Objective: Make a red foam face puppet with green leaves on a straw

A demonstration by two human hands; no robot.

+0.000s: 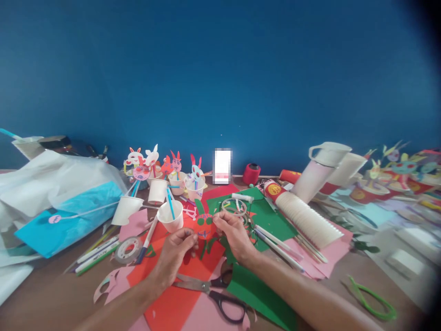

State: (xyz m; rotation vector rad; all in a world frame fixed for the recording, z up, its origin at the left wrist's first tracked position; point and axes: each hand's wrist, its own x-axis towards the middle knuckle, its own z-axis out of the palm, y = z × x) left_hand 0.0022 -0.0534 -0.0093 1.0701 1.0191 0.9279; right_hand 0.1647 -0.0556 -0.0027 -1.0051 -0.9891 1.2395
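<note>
A red paper animal face [204,233] with green ears, green eyes and a drawn mouth is held upright between my hands. My left hand [177,250] pinches its lower left edge, and my right hand [234,234] grips its right side between thumb and fingers. Below them, black-handled scissors [205,286] lie on red paper [175,299] and pink paper. A white paper cup [170,223] with a blue straw stands just beyond my left hand. Green paper [262,294] lies under my right forearm.
Finished paper faces on straws [175,162] stand in cups at the back. To the left are a tape roll [128,249], markers [98,255] and a plastic bag [51,184]. Stacked cups [308,218], a white tumbler [322,165] and green pipe cleaners [374,301] are on the right.
</note>
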